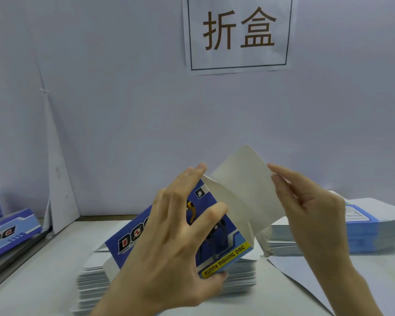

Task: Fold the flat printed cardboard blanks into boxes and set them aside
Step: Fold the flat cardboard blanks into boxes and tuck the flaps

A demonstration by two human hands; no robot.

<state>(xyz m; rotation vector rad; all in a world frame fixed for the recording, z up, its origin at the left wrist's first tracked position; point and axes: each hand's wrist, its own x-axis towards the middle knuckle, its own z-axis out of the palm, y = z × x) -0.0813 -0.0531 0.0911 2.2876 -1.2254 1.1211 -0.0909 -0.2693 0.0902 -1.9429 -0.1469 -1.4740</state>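
Note:
A blue printed box blank (224, 245), marked "FUNNY MOVING DOG", is held tilted above a stack of flat blanks (96, 279) on the table. My left hand (169, 242) grips its printed face, fingers spread across it and thumb under the lower corner. Its plain grey flap (244, 190) stands up and to the right. My right hand (306, 204) pinches that flap's right edge between thumb and fingers. The far side of the blank is hidden.
A second stack of flat blanks (369, 231) lies at the right. Folded blue boxes (9, 229) lie at the left on a lower grey ledge. A paper sign (237, 33) hangs on the white wall behind. A loose white sheet (306, 277) covers the table.

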